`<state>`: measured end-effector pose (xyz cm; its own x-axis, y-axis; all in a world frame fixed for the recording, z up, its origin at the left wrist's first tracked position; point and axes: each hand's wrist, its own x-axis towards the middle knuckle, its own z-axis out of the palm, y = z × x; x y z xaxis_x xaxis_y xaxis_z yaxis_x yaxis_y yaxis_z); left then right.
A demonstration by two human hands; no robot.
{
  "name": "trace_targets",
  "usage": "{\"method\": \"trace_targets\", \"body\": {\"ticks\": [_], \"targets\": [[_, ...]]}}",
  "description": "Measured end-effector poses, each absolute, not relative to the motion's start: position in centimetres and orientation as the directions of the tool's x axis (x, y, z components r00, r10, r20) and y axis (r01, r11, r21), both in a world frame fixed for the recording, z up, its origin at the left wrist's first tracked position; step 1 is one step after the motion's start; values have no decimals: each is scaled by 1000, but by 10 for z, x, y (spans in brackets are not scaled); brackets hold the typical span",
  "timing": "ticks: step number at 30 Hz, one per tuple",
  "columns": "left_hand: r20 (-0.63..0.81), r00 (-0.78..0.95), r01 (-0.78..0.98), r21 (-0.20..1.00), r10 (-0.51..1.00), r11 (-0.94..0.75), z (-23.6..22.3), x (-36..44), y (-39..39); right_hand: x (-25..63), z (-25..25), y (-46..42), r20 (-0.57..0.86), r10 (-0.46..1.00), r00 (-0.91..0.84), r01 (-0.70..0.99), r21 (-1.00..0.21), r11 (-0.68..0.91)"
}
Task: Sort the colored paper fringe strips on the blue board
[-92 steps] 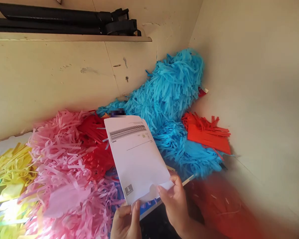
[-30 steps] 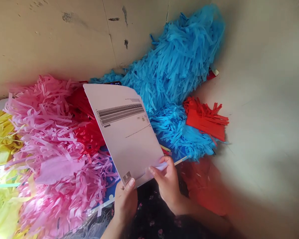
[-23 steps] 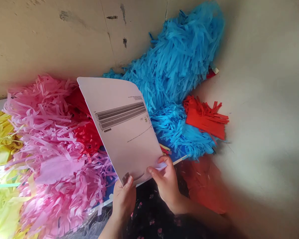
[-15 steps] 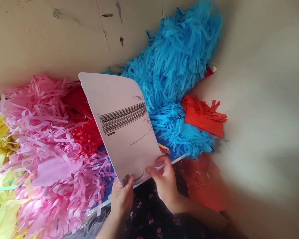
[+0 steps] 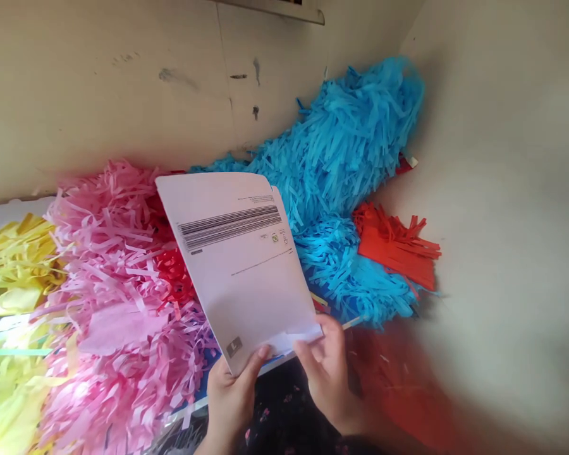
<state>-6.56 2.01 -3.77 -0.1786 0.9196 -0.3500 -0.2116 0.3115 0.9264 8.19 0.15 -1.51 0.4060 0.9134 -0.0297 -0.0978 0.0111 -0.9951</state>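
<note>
A white envelope-like paper packet [image 5: 239, 253] with a printed barcode is held up over piles of fringed tissue paper. My left hand [image 5: 232, 395] pinches its lower left corner, thumb on the front. My right hand [image 5: 329, 373] grips the lower right corner, fingers curled at the open edge. Behind the packet lie pink fringe [image 5: 109, 278], red fringe [image 5: 171, 272] and a tall heap of blue fringe [image 5: 346, 158].
Cream walls [image 5: 493, 189] meet in a corner behind the blue heap. Orange-red fringe strips [image 5: 398, 246] lie by the right wall. Yellow fringe [image 5: 14, 265] is at far left. A blue board edge [image 5: 203, 385] shows under the piles. Red blurred paper [image 5: 398, 379] lies lower right.
The view has tilted up slightly. The packet has turned a little flatter and lower in my hands; both hands keep their hold on its bottom corners.
</note>
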Motion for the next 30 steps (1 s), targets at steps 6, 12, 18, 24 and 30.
{"method": "trace_targets", "body": {"ticks": [6, 12, 18, 24, 30], "targets": [[-401, -67, -257, 892, 914, 372, -25, -74, 28, 96, 1, 9, -183, 955, 233, -165, -975, -147], [-440, -94, -274, 874, 893, 401, -26, -68, 27, 92, -7, 4, 70, 929, 364, 75, -996, 45], [-247, -330, -121, 968, 911, 219, -26, -61, 25, 87, -30, -1, 256, 881, 398, 241, -956, 168], [-9, -387, 164, 983, 922, 78, -16, -59, 23, 87, -33, 5, 247, 850, 465, 175, -967, 185], [-75, -278, 57, 994, 958, 94, -14, -64, 26, 95, -16, 9, 89, 866, 492, -47, -991, 129]]}}
